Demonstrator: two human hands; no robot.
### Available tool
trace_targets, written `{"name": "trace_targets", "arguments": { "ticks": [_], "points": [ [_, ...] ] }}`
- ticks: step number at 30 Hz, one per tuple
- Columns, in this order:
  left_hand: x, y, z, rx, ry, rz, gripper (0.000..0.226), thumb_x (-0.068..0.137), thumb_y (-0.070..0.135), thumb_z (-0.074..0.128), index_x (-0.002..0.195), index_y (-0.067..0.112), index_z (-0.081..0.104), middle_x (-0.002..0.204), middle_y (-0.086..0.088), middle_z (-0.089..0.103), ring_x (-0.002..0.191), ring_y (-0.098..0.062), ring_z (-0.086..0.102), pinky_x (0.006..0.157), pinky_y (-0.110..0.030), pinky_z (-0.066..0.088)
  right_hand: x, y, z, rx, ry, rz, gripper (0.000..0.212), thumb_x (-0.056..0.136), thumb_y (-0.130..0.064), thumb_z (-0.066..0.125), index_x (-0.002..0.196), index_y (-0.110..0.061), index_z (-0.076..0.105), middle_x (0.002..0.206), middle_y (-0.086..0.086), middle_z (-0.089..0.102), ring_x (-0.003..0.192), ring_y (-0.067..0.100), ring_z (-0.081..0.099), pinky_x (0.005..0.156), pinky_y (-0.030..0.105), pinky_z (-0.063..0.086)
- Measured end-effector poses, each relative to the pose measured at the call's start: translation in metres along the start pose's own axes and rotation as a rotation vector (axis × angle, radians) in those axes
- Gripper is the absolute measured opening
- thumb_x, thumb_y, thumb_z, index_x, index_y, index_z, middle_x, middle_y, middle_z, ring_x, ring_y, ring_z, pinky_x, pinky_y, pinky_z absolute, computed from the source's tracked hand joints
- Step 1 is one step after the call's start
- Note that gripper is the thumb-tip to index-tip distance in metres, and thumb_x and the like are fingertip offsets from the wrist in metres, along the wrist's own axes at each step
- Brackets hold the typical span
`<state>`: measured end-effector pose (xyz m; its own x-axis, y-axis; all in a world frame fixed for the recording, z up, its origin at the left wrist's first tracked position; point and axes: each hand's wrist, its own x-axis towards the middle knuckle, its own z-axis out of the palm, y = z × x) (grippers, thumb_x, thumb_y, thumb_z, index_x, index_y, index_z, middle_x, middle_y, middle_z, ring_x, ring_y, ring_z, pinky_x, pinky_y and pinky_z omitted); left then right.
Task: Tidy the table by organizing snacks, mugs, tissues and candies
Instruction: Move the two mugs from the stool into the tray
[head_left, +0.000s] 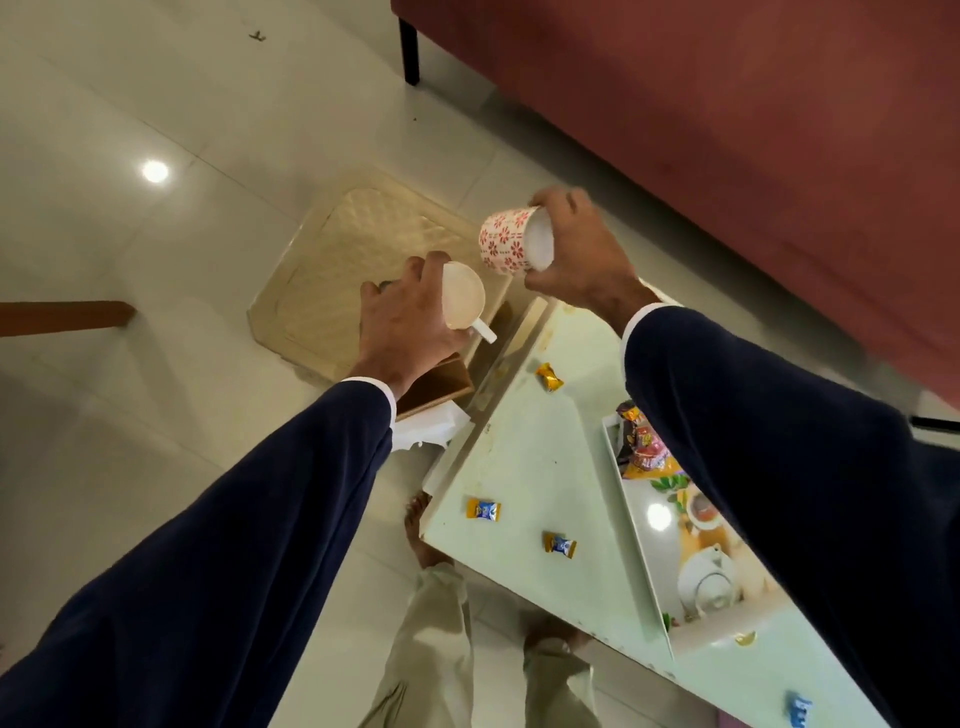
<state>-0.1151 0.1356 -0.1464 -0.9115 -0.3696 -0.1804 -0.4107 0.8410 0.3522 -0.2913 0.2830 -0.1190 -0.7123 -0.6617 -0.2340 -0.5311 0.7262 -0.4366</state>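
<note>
Colours here: white mug (464, 296) with a cream inside, another mug (506, 246) white with red flower prints, pale mint table (524, 457), gold candy (549, 376), two blue-and-gold candies (483, 510), beige quilted-pattern tray (332, 270), dark red sofa (727, 130), navy sleeves (249, 545).

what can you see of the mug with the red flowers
The flower mug is a straight-sided cylinder, white with a repeating red flower print, and looks ceramic. Its inside is plain white and appears empty. It is held up in the air, tipped on its side with the mouth facing right towards the palm. The right hand grips it around the rim end. No handle shows in this view; it may be hidden by the hand. It hangs above the far end of the table, near a beige tray.
</note>
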Motion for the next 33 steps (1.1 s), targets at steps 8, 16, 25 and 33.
{"name": "trace_targets", "arguments": {
  "ticks": [8, 16, 25, 33],
  "points": [
    [-0.025, 0.083, -0.005, -0.006, 0.048, 0.087, 0.085, 0.070, 0.058, 0.079, 0.135, 0.019, 0.041, 0.125, -0.006, 0.059, 0.097, -0.031, 0.067, 0.085, -0.049, 0.046, -0.151, 0.079, -0.042, 0.705, 0.318, 0.471, 0.059, 0.071, -0.055, 0.075, 0.115, -0.029, 0.046, 0.109, -0.017, 0.064, 0.089, 0.005, 0.071, 0.058, 0.016, 0.053],
    [-0.112, 0.213, 0.063, 0.015, -0.157, 0.301, 0.083, 0.064, 0.059, 0.075, 0.131, 0.022, 0.044, 0.118, -0.001, 0.061, 0.087, -0.029, 0.070, 0.077, -0.041, 0.044, -0.345, 0.191, -0.052, 0.822, 0.322, 0.762, 0.052, 0.073, -0.065, 0.068, 0.112, -0.035, 0.050, 0.108, -0.008, 0.066, 0.077, 0.010, 0.067, 0.047, 0.015, 0.045],
    [-0.178, 0.303, 0.156, 0.045, -0.416, 0.269, 0.084, 0.069, 0.048, 0.081, 0.137, 0.023, 0.038, 0.135, -0.003, 0.054, 0.106, -0.032, 0.067, 0.085, -0.044, 0.044, -0.396, 0.274, -0.014, 0.415, 0.075, 0.835, 0.078, 0.063, -0.069, 0.073, 0.115, -0.020, 0.043, 0.116, 0.005, 0.060, 0.104, 0.030, 0.063, 0.086, 0.043, 0.054],
    [-0.189, 0.327, 0.190, 0.077, -0.409, 0.196, 0.086, 0.073, 0.038, 0.082, 0.143, 0.016, 0.036, 0.138, -0.007, 0.051, 0.117, -0.035, 0.061, 0.089, -0.048, 0.050, -0.381, 0.285, 0.015, 0.176, 0.047, 0.819, 0.091, 0.064, -0.077, 0.066, 0.127, -0.017, 0.038, 0.119, 0.008, 0.057, 0.105, 0.036, 0.063, 0.074, 0.040, 0.041]
  ]
}}
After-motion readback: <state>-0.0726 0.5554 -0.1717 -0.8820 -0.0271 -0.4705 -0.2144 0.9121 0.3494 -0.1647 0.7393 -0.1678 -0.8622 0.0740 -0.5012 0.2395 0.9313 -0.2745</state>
